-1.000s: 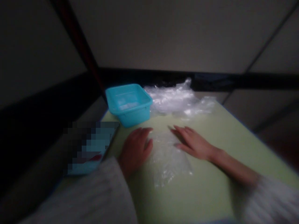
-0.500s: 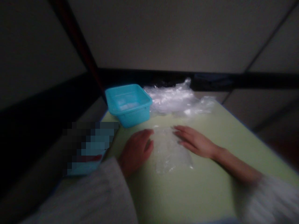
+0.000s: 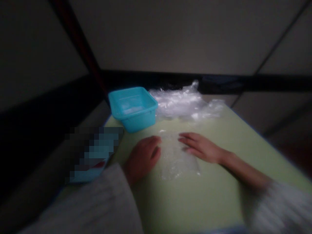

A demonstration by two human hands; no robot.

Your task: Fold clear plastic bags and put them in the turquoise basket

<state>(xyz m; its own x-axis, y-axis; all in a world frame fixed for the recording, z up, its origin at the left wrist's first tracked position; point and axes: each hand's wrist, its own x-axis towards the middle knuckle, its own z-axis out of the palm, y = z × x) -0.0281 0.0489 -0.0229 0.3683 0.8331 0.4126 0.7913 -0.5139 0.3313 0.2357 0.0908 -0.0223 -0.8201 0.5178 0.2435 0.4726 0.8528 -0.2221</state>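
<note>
A clear plastic bag (image 3: 179, 162) lies flat on the pale green table (image 3: 192, 204), between my two hands. My left hand (image 3: 144, 157) is at the bag's left edge, thumb and fingers apart, with a gap showing between them. My right hand (image 3: 201, 147) rests with its fingers stretched out over the bag's upper right part. Nothing is gripped in either hand. Dim light and blur hide the bag's finer details.
A turquoise basket (image 3: 138, 120) with something pale inside stands at the table's back left. Right of it lies a heap of crumpled clear plastic (image 3: 179, 104). A partly pixelated device (image 3: 97, 156) is at the left edge.
My right hand has shifted very slightly left over the bag. My left hand looks almost unmoved, and the bag lies in nearly the same place.
</note>
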